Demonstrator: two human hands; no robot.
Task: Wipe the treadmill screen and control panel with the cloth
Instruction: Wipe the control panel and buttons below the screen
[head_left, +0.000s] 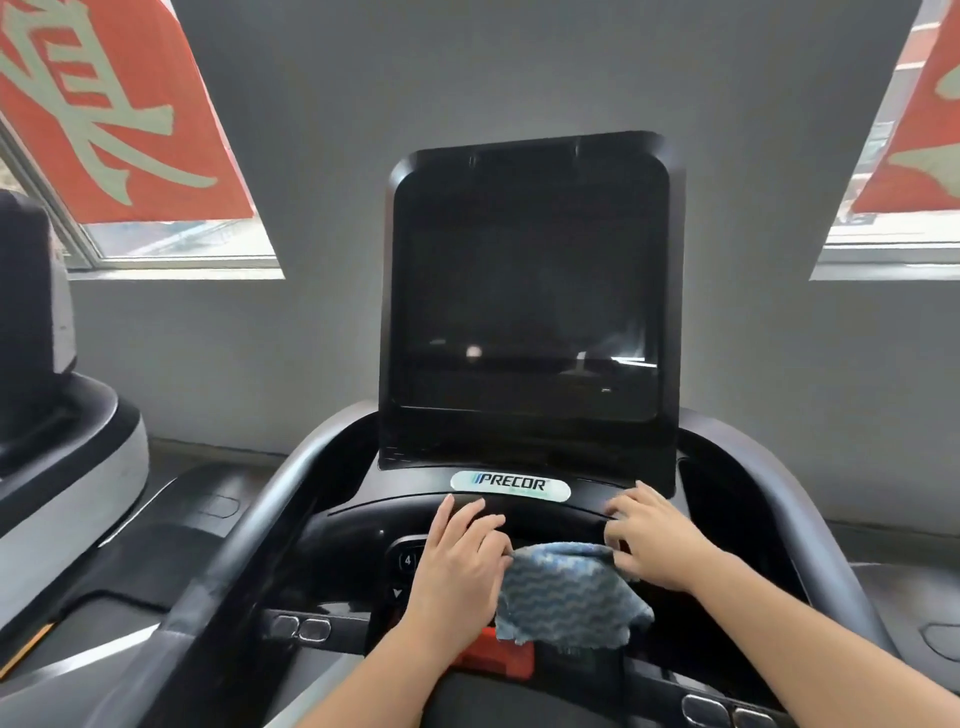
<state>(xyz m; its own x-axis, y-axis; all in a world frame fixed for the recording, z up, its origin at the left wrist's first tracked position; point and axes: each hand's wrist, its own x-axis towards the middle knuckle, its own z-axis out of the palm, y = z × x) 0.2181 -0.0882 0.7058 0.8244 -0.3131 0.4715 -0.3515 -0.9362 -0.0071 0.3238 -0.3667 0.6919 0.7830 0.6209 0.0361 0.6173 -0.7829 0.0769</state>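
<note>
Cloth (566, 592) stretched over control panel (363, 535) centre, near front edge; left hand (457, 561) and right hand (654, 545) pinched top corners, other fingers spread; risked pressing buttons (408, 560) beneath; screen (524, 291) apparently unwiped.

The screen (524, 291) face is left wide open, nothing parked in front of it. Lower down it's tighter: the control panel (358, 551) is mostly covered by the left hand (457, 561), the right hand (657, 545) and the cloth (569, 592) stretched between them. Sideways room is boxed in by the curved handrails (249, 525) on both sides.
</note>
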